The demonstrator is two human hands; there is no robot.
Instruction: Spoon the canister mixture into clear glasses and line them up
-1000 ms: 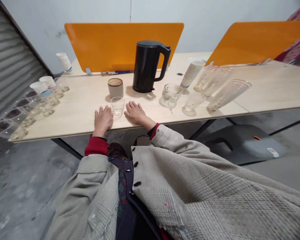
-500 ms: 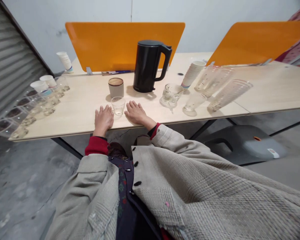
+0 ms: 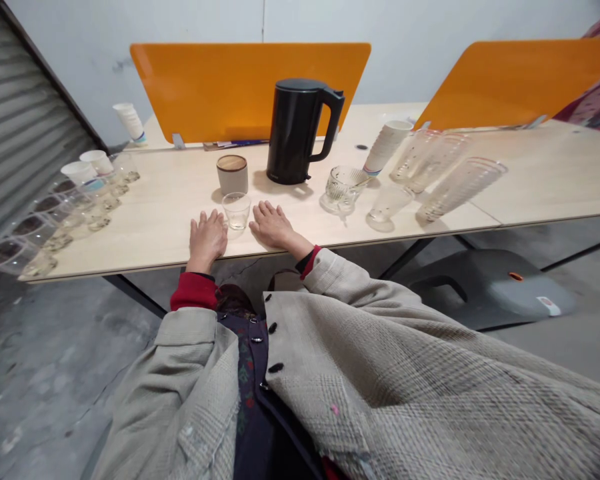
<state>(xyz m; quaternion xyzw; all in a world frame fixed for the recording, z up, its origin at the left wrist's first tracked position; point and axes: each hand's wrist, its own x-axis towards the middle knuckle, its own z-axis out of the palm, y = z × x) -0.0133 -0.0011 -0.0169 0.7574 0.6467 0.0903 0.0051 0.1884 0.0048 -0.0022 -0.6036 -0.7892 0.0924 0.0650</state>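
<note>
My left hand [image 3: 208,239] lies flat on the table near its front edge, palm down with the fingers stretched forward. My right hand [image 3: 274,227] rests palm down as well, fingers out. Between the two hands stands a clear plastic cup [image 3: 237,213], upright; neither hand holds it. Just behind the cup is a grey canister with a wooden lid [image 3: 233,177]. A black electric kettle [image 3: 294,133] stands farther back, its handle to the right. Right of my right hand sits a ribbed glass cup [image 3: 345,187] with a thin stick in it.
Rows of clear cups [image 3: 50,217] and white paper cups [image 3: 96,161] line the table's left end. On the right are a paper cup stack [image 3: 387,147], a single clear cup [image 3: 389,205] and stacked plastic cups [image 3: 460,190]. Orange dividers [image 3: 250,87] stand behind; a grey stool [image 3: 495,287] is below.
</note>
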